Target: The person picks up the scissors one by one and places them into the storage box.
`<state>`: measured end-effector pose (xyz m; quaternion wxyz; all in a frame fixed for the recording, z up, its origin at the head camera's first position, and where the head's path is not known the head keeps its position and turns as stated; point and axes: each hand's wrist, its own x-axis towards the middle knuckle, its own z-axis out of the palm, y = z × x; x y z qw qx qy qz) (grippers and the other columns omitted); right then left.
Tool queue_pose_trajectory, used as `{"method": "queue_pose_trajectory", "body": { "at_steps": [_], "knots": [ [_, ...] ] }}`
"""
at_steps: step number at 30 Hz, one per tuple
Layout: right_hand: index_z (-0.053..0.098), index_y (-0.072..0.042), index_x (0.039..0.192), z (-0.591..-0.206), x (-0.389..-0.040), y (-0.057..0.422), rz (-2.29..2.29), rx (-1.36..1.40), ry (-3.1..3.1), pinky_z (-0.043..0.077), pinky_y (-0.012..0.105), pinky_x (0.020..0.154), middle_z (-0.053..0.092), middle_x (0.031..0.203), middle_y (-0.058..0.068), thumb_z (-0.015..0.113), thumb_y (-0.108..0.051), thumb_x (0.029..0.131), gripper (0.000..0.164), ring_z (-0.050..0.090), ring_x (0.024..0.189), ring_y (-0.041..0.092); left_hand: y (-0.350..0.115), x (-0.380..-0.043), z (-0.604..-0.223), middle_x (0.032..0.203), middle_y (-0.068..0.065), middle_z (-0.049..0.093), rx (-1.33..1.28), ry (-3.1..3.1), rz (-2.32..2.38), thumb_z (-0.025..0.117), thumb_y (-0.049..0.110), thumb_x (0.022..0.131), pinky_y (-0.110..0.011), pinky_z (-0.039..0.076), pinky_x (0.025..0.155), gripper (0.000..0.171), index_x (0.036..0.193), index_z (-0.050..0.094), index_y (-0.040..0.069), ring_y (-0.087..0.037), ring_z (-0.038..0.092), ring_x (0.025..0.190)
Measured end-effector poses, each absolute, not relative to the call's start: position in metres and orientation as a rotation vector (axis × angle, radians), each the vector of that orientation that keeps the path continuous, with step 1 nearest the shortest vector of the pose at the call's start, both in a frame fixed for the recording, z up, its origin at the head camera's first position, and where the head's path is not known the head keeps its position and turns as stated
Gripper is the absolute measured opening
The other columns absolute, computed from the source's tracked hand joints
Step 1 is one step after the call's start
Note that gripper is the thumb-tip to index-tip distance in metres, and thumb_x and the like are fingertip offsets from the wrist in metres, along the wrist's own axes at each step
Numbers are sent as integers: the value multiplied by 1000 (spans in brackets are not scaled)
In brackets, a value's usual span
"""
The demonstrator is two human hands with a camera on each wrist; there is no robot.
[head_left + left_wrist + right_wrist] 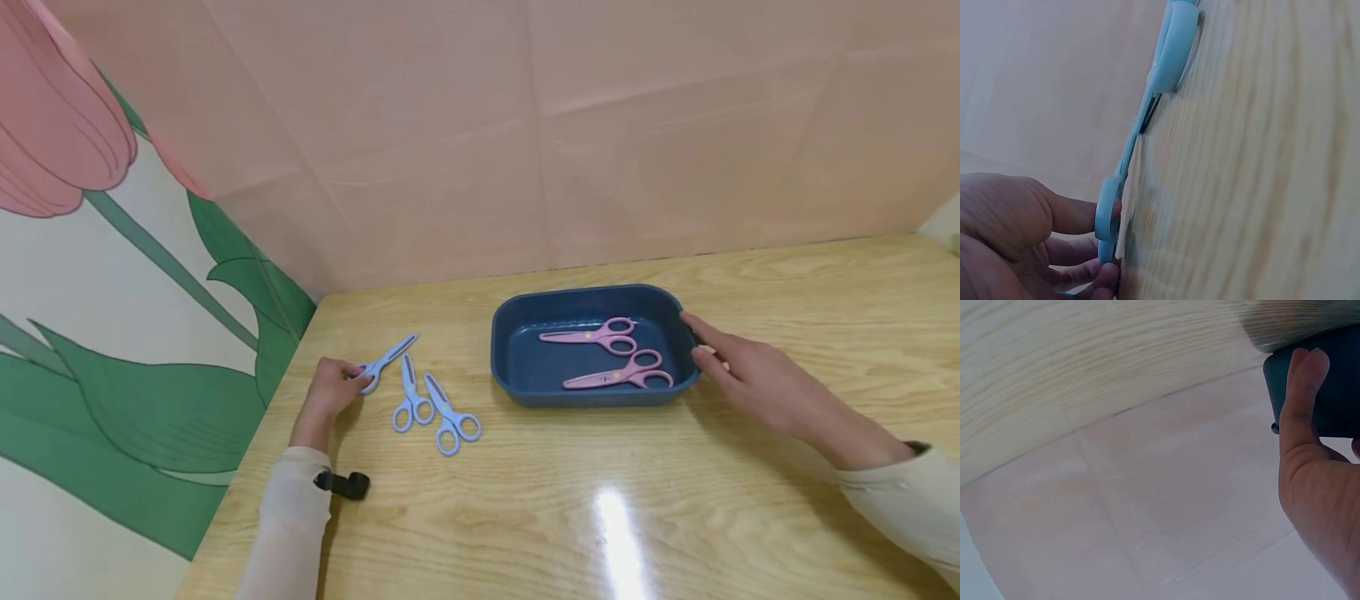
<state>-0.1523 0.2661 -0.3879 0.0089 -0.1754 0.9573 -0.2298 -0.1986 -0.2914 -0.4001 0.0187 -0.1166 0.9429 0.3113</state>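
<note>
My left hand [335, 385] pinches the handle loops of the leftmost light-blue scissors [384, 362] on the table. In the left wrist view the thumb [1075, 215] presses on one loop while other fingers curl beneath. Just right of that hand lie two more light-blue scissors, one pair [411, 398] in the middle and another [450, 415] nearer the tray. At the right end of a dark blue tray [555, 397], my right hand [772, 392] touches the outer wall with extended fingers [1300, 394]. Inside the tray lie two pink scissors, one upper [588, 336] and one lower [617, 372].
The wood-grain table [540, 508] meets a pink-covered wall [450, 167] at the back. Along the left side runs a panel painted with a tulip [60, 125] and leaves. A black strap device [345, 484] sits on the left wrist.
</note>
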Motion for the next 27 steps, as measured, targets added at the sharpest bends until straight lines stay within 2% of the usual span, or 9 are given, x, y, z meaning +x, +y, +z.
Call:
{"method": "queue_pose_trajectory", "body": {
  "at_steps": [4, 7, 10, 14, 16, 19, 22, 27],
  "knots": [
    [17, -15, 160, -388, -152, 266, -722, -531, 2980, 50, 55, 89, 48, 145, 31, 38, -35, 108, 60, 58, 97, 32, -293, -198, -397, 115, -30, 61, -357, 2914, 929, 67, 10, 92, -35, 48, 82, 27, 105, 69, -14, -36, 56, 105],
    [16, -15, 160, -388, -152, 266, -723, -529, 2978, 50, 55, 89, 48, 145, 31, 38, -35, 108, 60, 59, 97, 32, -294, -197, -394, 121, -30, 60, -382, 2890, 924, 66, 13, 93, -36, 49, 85, 31, 111, 68, -12, -35, 55, 107],
    [16, -15, 160, -388, -152, 266, -730, -533, 2977, 49, 58, 91, 47, 146, 31, 38, -35, 108, 60, 60, 100, 34, -295, -196, -391, 117, -27, 62, -416, 2866, 959, 65, 15, 94, -30, 49, 77, 32, 116, 66, -9, -30, 59, 98],
    [17, -15, 160, -388, -151, 266, -746, -551, 2978, 46, 65, 95, 46, 146, 31, 38, -35, 108, 60, 61, 109, 39, -297, -194, -387, 105, -21, 62, -417, 2863, 1020, 66, 10, 94, -21, 49, 65, 26, 114, 61, -5, -18, 62, 78],
    [17, -15, 160, -388, -151, 266, -748, -560, 2978, 45, 67, 97, 45, 147, 32, 38, -35, 108, 60, 60, 114, 43, -297, -194, -385, 105, -21, 61, -408, 2860, 1050, 66, 8, 93, -19, 51, 64, 24, 113, 60, -5, -14, 63, 74],
    [16, -15, 160, -388, -151, 266, -745, -563, 2973, 43, 68, 99, 44, 148, 32, 38, -35, 108, 60, 58, 119, 46, -296, -193, -384, 110, -23, 59, -403, 2851, 1111, 66, 5, 93, -21, 56, 65, 25, 114, 60, -6, -14, 66, 73],
    [15, -15, 161, -387, -151, 265, -746, -555, 2965, 42, 69, 100, 43, 149, 32, 38, -36, 108, 61, 54, 123, 49, -295, -193, -383, 116, -24, 60, -419, 2885, 1100, 68, 7, 92, -22, 55, 68, 26, 115, 62, -4, -18, 66, 79],
    [15, -15, 161, -387, -150, 265, -746, -544, 2955, 40, 70, 102, 42, 149, 32, 37, -37, 108, 61, 49, 128, 53, -295, -193, -382, 126, -23, 63, -479, 2953, 1044, 73, 12, 89, -36, 50, 87, 29, 115, 68, 0, -32, 58, 107]
  ]
}}
